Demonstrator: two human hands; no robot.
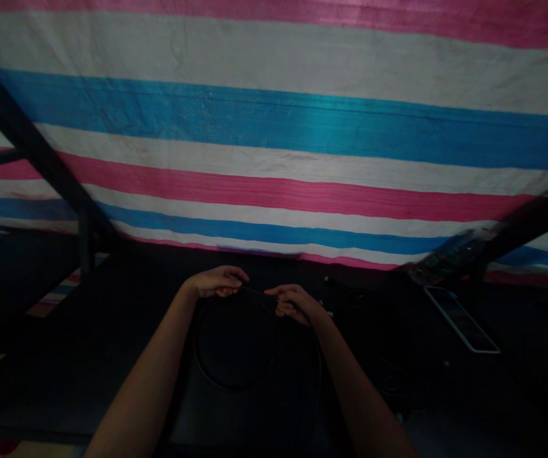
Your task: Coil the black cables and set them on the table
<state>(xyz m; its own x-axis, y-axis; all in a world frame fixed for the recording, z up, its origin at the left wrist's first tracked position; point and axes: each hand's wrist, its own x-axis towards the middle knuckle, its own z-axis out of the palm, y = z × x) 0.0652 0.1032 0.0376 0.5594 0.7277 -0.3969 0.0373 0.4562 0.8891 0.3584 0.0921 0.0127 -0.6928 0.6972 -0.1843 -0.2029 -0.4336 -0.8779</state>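
Note:
A coil of thin black cable [233, 341] lies on the dark table [111, 318] below my hands, with its loops hard to follow in the low light. My left hand [216, 282] and my right hand [295, 303] are raised close together above the coil. A short taut length of the cable [254, 290] runs between them, and the fingers of each hand pinch it. The exact grip is partly lost in shadow.
A white-edged flat rectangular frame [461, 320] lies on the table to the right, near small dark items. A pink, white and blue striped tarpaulin [274, 140] hangs ahead, crossed by dark metal bars [30, 140] at the left and right.

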